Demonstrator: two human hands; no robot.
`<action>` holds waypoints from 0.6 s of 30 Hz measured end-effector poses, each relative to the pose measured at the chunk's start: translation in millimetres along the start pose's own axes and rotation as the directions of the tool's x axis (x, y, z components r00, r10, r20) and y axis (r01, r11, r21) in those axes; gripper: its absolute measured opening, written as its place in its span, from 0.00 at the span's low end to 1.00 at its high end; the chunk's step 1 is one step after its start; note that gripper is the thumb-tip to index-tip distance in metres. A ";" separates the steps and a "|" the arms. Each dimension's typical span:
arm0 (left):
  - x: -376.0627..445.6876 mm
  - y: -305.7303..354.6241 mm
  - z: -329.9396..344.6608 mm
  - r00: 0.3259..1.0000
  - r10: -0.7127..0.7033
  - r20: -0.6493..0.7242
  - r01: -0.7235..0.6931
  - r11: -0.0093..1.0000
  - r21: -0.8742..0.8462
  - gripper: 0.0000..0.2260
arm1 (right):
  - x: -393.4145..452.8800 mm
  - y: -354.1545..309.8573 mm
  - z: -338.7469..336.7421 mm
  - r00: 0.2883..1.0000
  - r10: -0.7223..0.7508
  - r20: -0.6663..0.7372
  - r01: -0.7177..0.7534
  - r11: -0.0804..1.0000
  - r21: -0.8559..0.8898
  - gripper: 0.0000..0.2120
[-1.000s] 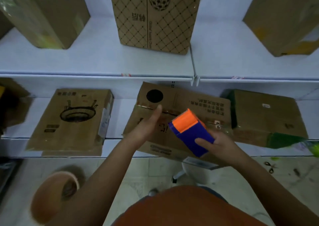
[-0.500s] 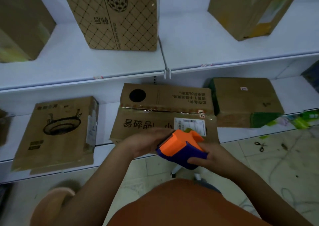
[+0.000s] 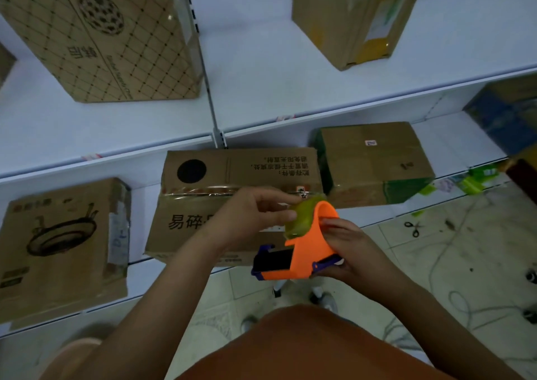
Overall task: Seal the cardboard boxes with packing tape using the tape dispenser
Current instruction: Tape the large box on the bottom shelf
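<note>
Location: Above the front edge of the lower shelf (image 3: 180, 275), in mid-air before the middle cardboard box (image 3: 232, 173), the tape dispenser (image 3: 308, 251) is held between both hands, touching no shelf.
Tape dispenser: orange shell with a dark blue mouth turned toward the person's left; a yellowish roll of packing tape (image 3: 300, 217) sits in its upper end.
Handling, dispenser: judged light, rigid plastic, not fragile. Best taken round the orange body, clear of the blue mouth where a cutter is likely mounted.
Handling, tape: judged thin, limp and sticky. The free end should be lifted by its edge so that it does not fold onto itself.
Right hand (image 3: 354, 251): cradles the dispenser from the right and below, fingers curled round the orange body, thumb on its upper face. Forearm enters from the lower right.
Left hand (image 3: 255, 214): raised over the roll, fingers (image 3: 279, 202) bent, fingertips touching the roll surface; whether a free tape end is pinched cannot be told. Forearm enters from the lower left.
Middle cardboard box: lies at the front edge of the lower shelf, a strip of glossy tape already along its top seam.
Neighbouring boxes: left box (image 3: 64, 249) and right box (image 3: 374, 161) on the same shelf, each apart from the middle box.
Floor: scissors (image 3: 414, 228) lie on the tiles, well apart from the hands.
</note>
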State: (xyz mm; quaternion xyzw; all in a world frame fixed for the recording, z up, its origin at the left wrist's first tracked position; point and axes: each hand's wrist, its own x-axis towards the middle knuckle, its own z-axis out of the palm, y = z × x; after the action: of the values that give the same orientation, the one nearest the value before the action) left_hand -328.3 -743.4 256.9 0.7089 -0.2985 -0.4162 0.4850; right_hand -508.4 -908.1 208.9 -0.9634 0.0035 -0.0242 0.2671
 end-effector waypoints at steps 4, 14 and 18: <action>15.9 6.0 7.2 0.993 0.037 -0.113 -0.032 0.998 0.047 0.08 | 5.3 10.5 -9.0 0.999 0.013 -0.050 -0.012 1.000 0.023 0.36; 49.3 36.9 16.9 0.998 0.065 -0.017 -0.062 0.988 0.143 0.06 | 1.4 39.1 -22.0 0.997 -0.045 -0.067 0.045 0.999 0.007 0.34; 58.2 42.2 28.5 0.993 0.119 0.013 -0.116 0.927 0.356 0.07 | -0.8 45.7 -27.3 0.997 -0.028 -0.078 0.030 0.999 0.023 0.34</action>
State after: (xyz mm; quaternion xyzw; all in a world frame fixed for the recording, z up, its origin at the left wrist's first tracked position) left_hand -326.5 -818.9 273.7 0.7677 -0.4087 -0.3221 0.3739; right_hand -510.3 -961.3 208.7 -0.9583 -0.0001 -0.0655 0.2782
